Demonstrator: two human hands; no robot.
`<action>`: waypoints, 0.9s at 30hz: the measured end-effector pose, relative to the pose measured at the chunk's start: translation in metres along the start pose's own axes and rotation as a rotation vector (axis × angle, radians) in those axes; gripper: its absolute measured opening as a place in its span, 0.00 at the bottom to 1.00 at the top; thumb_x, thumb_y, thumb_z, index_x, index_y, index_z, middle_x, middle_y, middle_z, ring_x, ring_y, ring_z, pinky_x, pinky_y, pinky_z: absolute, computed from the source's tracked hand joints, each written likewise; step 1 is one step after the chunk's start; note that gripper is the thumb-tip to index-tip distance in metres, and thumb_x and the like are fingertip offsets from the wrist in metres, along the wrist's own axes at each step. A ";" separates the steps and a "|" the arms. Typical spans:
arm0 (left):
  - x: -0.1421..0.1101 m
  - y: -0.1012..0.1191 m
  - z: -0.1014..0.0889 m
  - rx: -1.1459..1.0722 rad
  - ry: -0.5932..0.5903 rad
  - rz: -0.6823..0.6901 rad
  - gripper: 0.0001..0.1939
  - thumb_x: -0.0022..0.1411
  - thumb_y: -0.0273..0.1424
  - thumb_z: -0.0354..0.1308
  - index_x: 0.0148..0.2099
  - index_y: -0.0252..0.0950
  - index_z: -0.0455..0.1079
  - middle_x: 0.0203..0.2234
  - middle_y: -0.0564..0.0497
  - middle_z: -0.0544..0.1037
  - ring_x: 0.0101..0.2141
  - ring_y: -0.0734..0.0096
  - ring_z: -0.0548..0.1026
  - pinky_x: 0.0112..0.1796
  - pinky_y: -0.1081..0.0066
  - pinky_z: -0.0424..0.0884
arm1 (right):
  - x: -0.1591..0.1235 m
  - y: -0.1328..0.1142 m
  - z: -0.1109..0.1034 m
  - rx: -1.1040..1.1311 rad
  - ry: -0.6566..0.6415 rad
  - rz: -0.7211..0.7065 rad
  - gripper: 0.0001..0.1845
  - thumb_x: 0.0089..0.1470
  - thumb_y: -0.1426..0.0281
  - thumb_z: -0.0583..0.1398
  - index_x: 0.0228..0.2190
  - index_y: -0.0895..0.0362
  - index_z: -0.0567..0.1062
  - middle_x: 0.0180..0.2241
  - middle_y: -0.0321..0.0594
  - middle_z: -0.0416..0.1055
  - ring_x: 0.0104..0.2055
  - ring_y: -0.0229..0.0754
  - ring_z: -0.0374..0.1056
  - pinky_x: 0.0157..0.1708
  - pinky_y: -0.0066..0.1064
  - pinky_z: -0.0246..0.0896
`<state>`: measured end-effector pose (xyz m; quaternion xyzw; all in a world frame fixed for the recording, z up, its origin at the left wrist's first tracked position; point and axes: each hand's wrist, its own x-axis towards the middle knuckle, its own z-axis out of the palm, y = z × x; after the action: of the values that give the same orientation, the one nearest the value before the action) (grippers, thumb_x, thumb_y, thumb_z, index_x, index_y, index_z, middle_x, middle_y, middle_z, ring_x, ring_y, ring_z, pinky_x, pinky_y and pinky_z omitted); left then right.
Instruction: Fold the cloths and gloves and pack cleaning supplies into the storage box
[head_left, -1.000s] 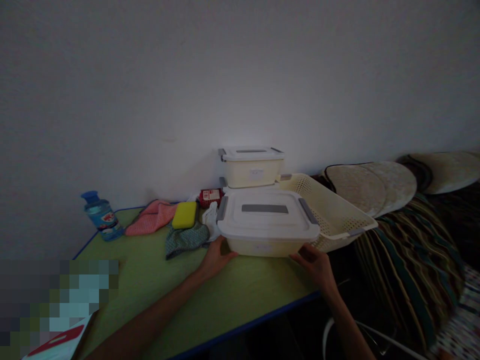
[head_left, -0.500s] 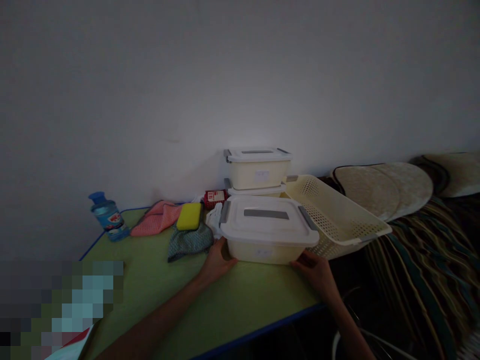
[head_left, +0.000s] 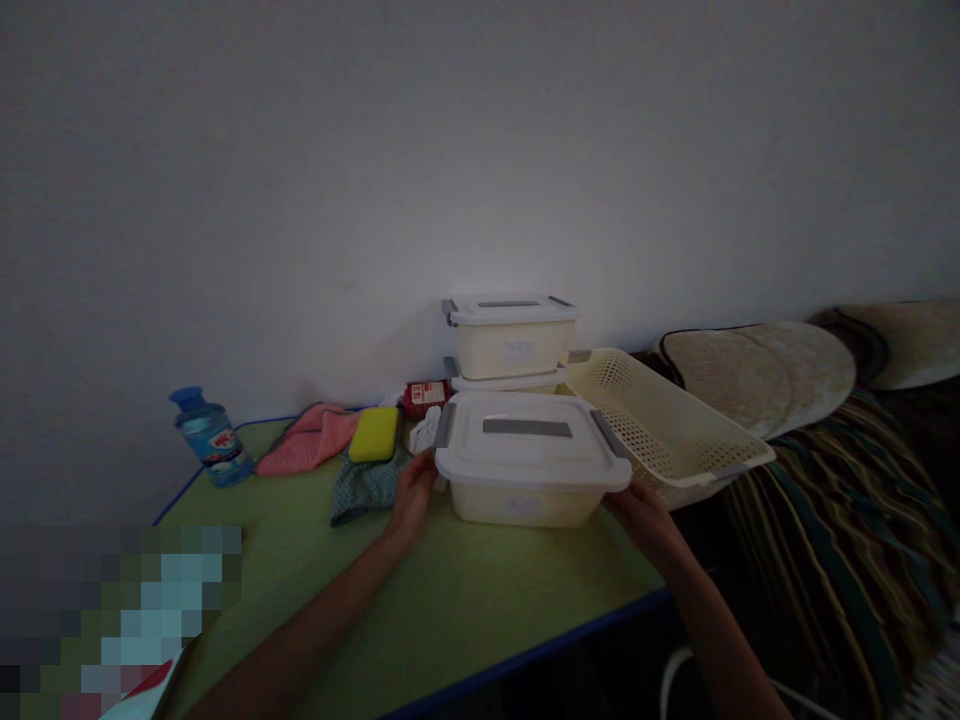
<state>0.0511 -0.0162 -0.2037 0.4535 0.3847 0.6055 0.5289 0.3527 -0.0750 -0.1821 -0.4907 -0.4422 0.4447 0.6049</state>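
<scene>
A cream storage box with a white lid and grey clips (head_left: 525, 505) sits at the front of the table, between my two hands. My left hand (head_left: 411, 500) is at its left side, just below the lid's clip, with the fingertips partly hidden behind the box. On the opposite side, my right hand (head_left: 645, 515) has its fingers under the lid's right rim, also partly hidden. Behind this box, another lidded box (head_left: 514, 347) is stacked on a third one, of which mostly the white lid (head_left: 510, 381) shows.
A perforated cream basket (head_left: 675, 430) stands to the right. Leftward lie a red packet (head_left: 425, 398), a yellow sponge (head_left: 374, 435), a teal cloth (head_left: 364, 490), a pink cloth (head_left: 311, 440) and a blue bottle (head_left: 214, 437). The green table (head_left: 480, 610) has a blue edge.
Both hands have moved from the box's lower front corners outward and up along its sides, toward the lid rim. The box stays in about the same place.
</scene>
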 end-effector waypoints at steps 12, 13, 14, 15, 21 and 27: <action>0.046 0.067 0.031 -0.121 -0.097 -0.226 0.34 0.41 0.23 0.63 0.54 0.38 0.63 0.41 0.48 0.76 0.33 0.66 0.75 0.30 0.72 0.70 | 0.054 -0.067 0.027 -0.034 0.023 0.060 0.24 0.35 0.68 0.66 0.40 0.51 0.74 0.43 0.35 0.74 0.37 0.43 0.71 0.31 0.29 0.67; 0.045 0.067 0.032 -0.118 -0.100 -0.230 0.37 0.38 0.21 0.64 0.54 0.39 0.63 0.42 0.49 0.76 0.33 0.67 0.75 0.30 0.72 0.71 | 0.054 -0.067 0.028 -0.054 -0.001 0.058 0.25 0.33 0.70 0.66 0.40 0.51 0.75 0.43 0.34 0.73 0.37 0.43 0.71 0.30 0.28 0.67; 0.045 0.067 0.033 -0.116 -0.104 -0.232 0.39 0.36 0.19 0.64 0.54 0.39 0.63 0.42 0.49 0.75 0.32 0.68 0.75 0.31 0.72 0.71 | 0.053 -0.066 0.028 -0.058 -0.020 0.059 0.26 0.32 0.72 0.66 0.40 0.50 0.75 0.44 0.33 0.73 0.36 0.42 0.71 0.29 0.28 0.66; 0.044 0.066 0.033 -0.115 -0.109 -0.234 0.41 0.34 0.18 0.64 0.54 0.40 0.63 0.43 0.49 0.75 0.32 0.68 0.75 0.31 0.71 0.71 | 0.053 -0.065 0.027 -0.049 -0.033 0.061 0.27 0.31 0.73 0.65 0.40 0.50 0.75 0.44 0.32 0.72 0.36 0.42 0.70 0.29 0.27 0.66; 0.047 0.062 0.030 -0.128 -0.142 -0.237 0.42 0.34 0.18 0.64 0.54 0.43 0.63 0.43 0.49 0.74 0.31 0.68 0.74 0.29 0.70 0.72 | 0.056 -0.056 0.025 0.055 -0.082 0.046 0.35 0.29 0.74 0.61 0.45 0.52 0.72 0.44 0.35 0.72 0.37 0.45 0.70 0.31 0.31 0.65; 0.047 0.062 0.031 -0.144 -0.123 -0.255 0.43 0.33 0.17 0.63 0.55 0.41 0.61 0.43 0.48 0.73 0.29 0.69 0.74 0.27 0.71 0.72 | 0.051 -0.052 0.027 0.131 -0.054 0.030 0.32 0.32 0.74 0.59 0.46 0.52 0.71 0.46 0.36 0.71 0.39 0.45 0.71 0.35 0.33 0.67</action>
<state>0.0613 0.0210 -0.1291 0.3979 0.3616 0.5307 0.6552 0.3427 -0.0261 -0.1227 -0.4445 -0.4206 0.4949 0.6169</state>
